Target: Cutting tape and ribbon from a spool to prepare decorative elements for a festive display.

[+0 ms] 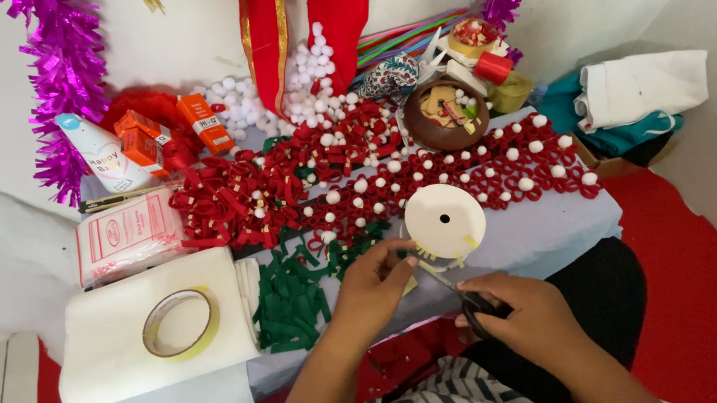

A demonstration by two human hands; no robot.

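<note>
Scissors (pixel 464 298) sit in the right hand (pixel 523 317), which is wrapped around the dark handles, the blades angled up toward the left hand (pixel 375 283) near the front edge of the table (pixel 546 236). The left hand is pinched narrow on something small and pale at its fingertips, probably a snippet of tape, though it is too tiny to be sure. Just above both hands lies a round white tape spool (pixel 444 219) with short yellowish strips hanging off its rim. Beside the left hand is a pile of green ribbon pieces (pixel 293 300). Farther back, red ribbon loops (pixel 287 186) dotted with white pom-poms (pixel 332 197) spread across the table. At the left, a roll of yellowish tape (pixel 180 324) rests on a folded white cloth (pixel 110 348). A brown bowl (pixel 447 116) of scraps stands at the back, near purple tinsel (pixel 66 72) on the wall.
</note>
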